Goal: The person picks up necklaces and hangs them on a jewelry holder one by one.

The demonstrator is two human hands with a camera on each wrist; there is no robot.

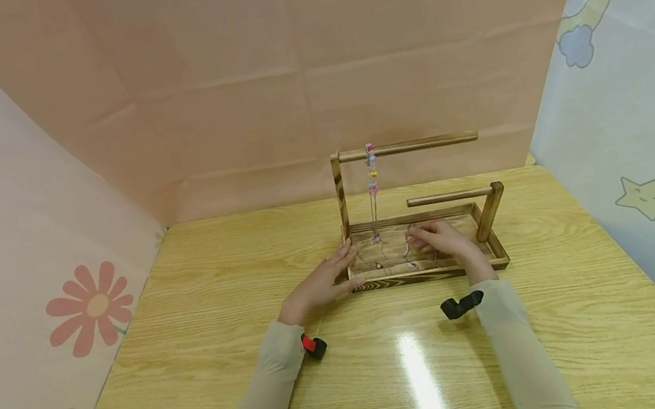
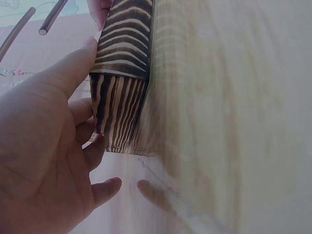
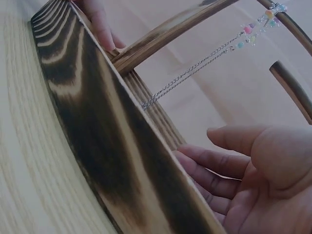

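My left hand (image 1: pixel 326 281) lies at the left end of the wooden jewelry stand's tray (image 1: pixel 419 277). In the left wrist view its thumb reaches along the striped front wall (image 2: pixel 124 39) and its other fingers are at the end wall. My right hand (image 1: pixel 442 237) reaches into the tray from the right. Its fingertips are right at the upper end of a beaded bracelet (image 1: pixel 407 249) there. The right wrist view shows its thumb (image 3: pixel 229 136) apart from the fingers, which the front wall partly hides. The bracelet is hidden in that view.
A necklace with colored beads (image 1: pixel 372 174) hangs from the tall bar (image 1: pixel 419 144), its chain dropping into the tray. The lower bar (image 1: pixel 446 197) juts left from the right post (image 1: pixel 490 213). Other thin chains lie in the tray. A peach backdrop (image 1: pixel 226 107) stands behind the table (image 1: pixel 235 259).
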